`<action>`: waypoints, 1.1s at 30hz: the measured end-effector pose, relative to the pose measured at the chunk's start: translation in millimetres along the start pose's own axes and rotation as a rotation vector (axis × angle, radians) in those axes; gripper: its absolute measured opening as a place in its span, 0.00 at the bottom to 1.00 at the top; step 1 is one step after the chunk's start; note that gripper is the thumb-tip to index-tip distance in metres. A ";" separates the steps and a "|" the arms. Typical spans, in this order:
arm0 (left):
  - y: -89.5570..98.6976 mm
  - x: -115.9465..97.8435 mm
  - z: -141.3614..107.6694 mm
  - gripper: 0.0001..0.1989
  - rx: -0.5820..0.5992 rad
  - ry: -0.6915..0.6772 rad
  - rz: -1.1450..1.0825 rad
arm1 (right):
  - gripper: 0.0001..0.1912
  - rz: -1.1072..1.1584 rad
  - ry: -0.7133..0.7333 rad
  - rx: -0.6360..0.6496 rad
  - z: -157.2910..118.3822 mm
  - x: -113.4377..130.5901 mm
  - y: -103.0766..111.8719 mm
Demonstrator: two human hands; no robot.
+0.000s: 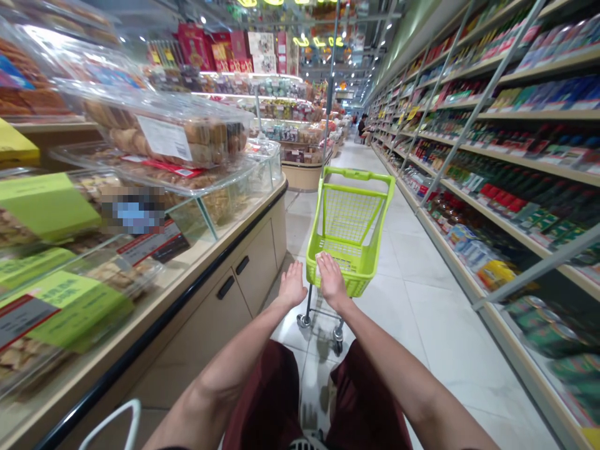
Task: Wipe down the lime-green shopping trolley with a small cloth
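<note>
A lime-green shopping cart [354, 212] stands in the aisle just ahead of me, its basket on a dark wheeled frame. My left hand [293, 285] is at the near left side of the basket, fingers stretched out and holding nothing. Beside it, my right hand [332, 281] is over the basket's near edge. A small white piece [320, 259], like tissue, shows at its fingers, which look closed on it. Whether the right hand touches the cart, I cannot tell.
On the left runs a wooden counter [253, 262] with clear boxes of baked snacks [206, 140]. Tall shelves [515, 112] of bottles and cans line the right. A rounded display stand [300, 175] is farther ahead, and a person [362, 128] is far down the tiled aisle.
</note>
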State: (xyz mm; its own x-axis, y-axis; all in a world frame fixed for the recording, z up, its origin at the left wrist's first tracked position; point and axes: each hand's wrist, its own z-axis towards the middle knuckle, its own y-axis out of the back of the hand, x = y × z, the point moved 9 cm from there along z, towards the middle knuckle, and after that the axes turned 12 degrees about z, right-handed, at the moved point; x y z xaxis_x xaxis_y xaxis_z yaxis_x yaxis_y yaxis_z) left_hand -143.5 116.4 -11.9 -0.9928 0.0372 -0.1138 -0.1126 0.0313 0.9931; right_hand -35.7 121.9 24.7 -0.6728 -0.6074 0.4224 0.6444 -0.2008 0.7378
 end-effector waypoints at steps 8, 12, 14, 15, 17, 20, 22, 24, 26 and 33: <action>1.5 8.5 -18.5 0.39 -0.019 -0.048 0.099 | 0.22 -0.021 0.169 0.093 6.5 31.0 -39.7; -19.8 20.4 -30.5 0.38 0.041 -0.009 0.115 | 0.21 -0.066 0.308 0.164 -19.8 14.7 -50.0; -35.5 17.0 -39.5 0.38 0.075 -0.018 0.108 | 0.21 -0.089 0.306 0.199 -38.0 1.4 -58.3; -42.6 13.1 -44.1 0.38 0.087 -0.032 0.107 | 0.20 -0.103 0.285 0.219 -47.4 -5.2 -62.6; -52.8 3.2 -51.9 0.38 0.098 -0.066 0.108 | 0.19 -0.125 0.228 0.257 -64.2 -14.8 -68.3; -53.5 -10.7 -56.2 0.38 0.086 -0.104 0.103 | 0.19 -0.114 0.211 0.245 -72.5 -9.4 -57.7; -46.2 -17.1 -54.5 0.38 0.071 -0.106 0.094 | 0.21 -0.084 0.237 0.166 -63.8 3.2 -36.9; -38.1 -21.3 -51.5 0.38 0.063 -0.086 0.099 | 0.23 -0.062 0.227 0.070 -50.1 10.6 -15.3; -32.3 -26.9 -49.5 0.38 0.051 -0.072 0.114 | 0.23 -0.055 0.198 0.055 -41.5 8.8 -8.2; -45.7 -57.8 -55.1 0.39 0.073 -0.179 0.192 | 0.21 -0.071 0.148 0.233 -87.2 -27.3 -43.8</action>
State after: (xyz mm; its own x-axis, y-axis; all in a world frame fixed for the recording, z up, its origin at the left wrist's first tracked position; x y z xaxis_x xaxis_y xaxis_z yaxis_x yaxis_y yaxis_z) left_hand -83.2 57.7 -49.2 -0.9720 0.2253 0.0673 0.0870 0.0787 0.9931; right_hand -13.9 80.3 -65.1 -0.6418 -0.7073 0.2965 0.4854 -0.0752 0.8711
